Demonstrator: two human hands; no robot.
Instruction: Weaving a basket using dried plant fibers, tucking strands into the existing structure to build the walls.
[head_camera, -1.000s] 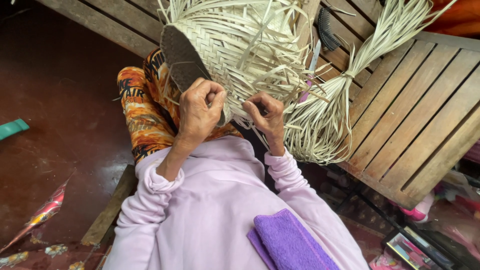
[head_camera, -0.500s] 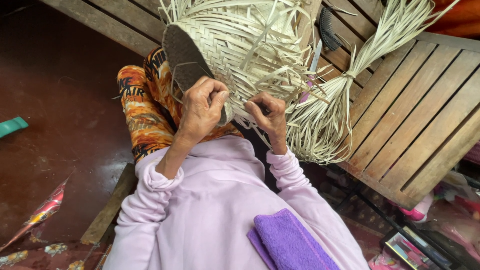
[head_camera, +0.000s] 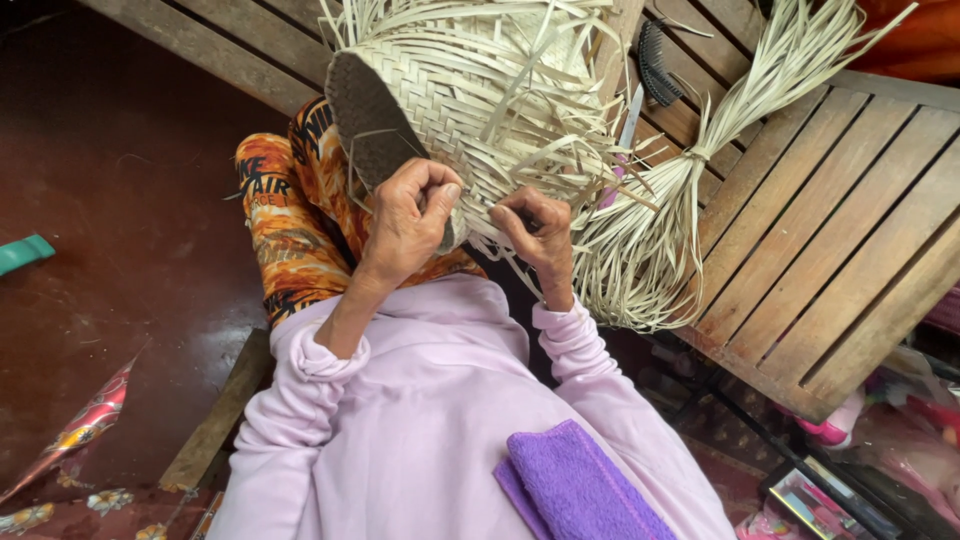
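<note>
The left hand is curled closed, fingertips and thumb pinching pale strips at the lower edge of the woven basket. The basket lies tilted on its side directly above both hands, its dark base up and to the left of the left hand and its loose strip ends fanning to the right. Compared with the earlier frames, the left hand stays on the same part of the rim, with the thumb tucked slightly tighter; the basket has not shifted. Just right of the left hand, the right hand is also closed, fingers bent inward and pinching a strip at the weave edge; its position is almost unchanged, with the knuckles drawn a little closer to the left hand. Right of the right hand, a tied bundle of palm strips rests on the slatted wooden surface, unmoved. A dark comb lies on the surface above the bundle. A purple cloth lies on the lap below the hands.
</note>
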